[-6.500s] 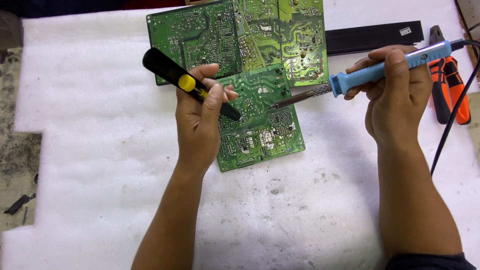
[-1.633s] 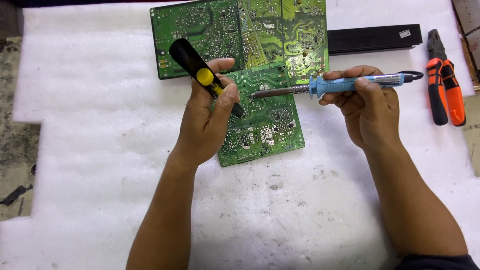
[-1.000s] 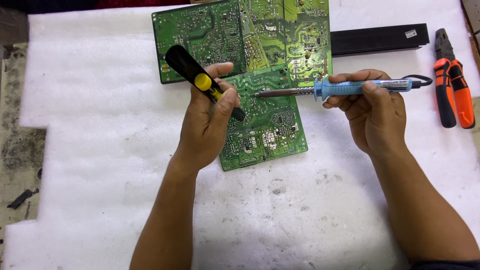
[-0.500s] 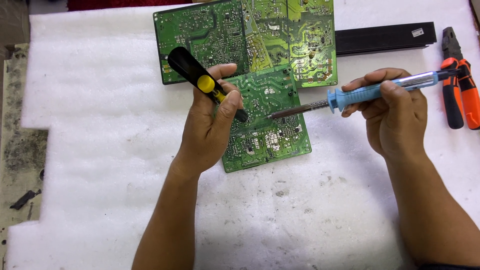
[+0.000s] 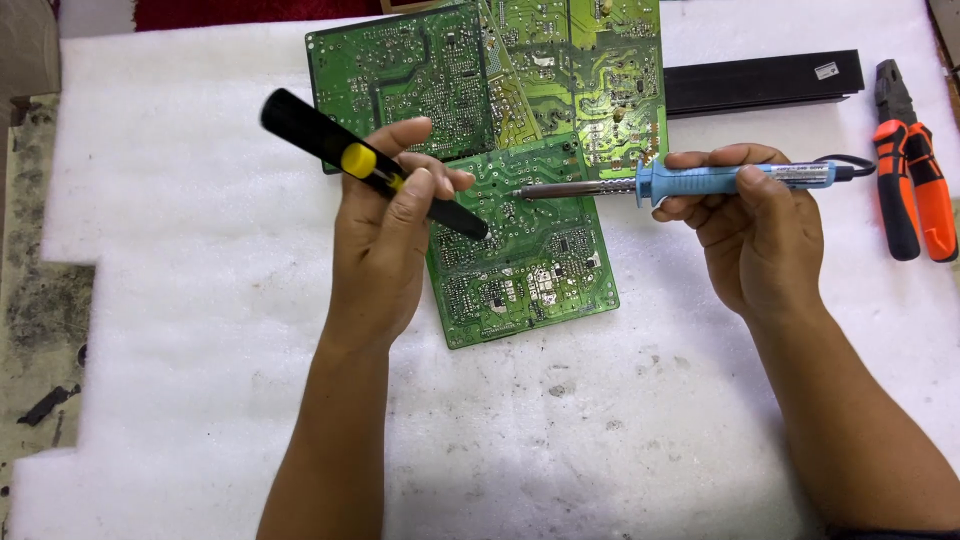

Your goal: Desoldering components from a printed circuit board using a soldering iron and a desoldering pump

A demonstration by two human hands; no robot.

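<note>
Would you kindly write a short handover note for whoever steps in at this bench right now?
Left hand: grips a black and yellow desoldering pump, nozzle down on the smaller green circuit board.
Right hand: holds the blue-handled soldering iron level, tip at the same board near the nozzle.
A larger green board lies behind, both on white foam sheet.
Orange pliers lie at far right, untouched.
Done and left: the frame does not show which joints are cleared.

Bare white foam sheet (image 5: 200,330) open on the worktop's near and left sides, green circuit boards (image 5: 530,240) filling the far middle, long black bar (image 5: 765,80) and orange-handled pliers (image 5: 915,190) crowding the far right
</note>
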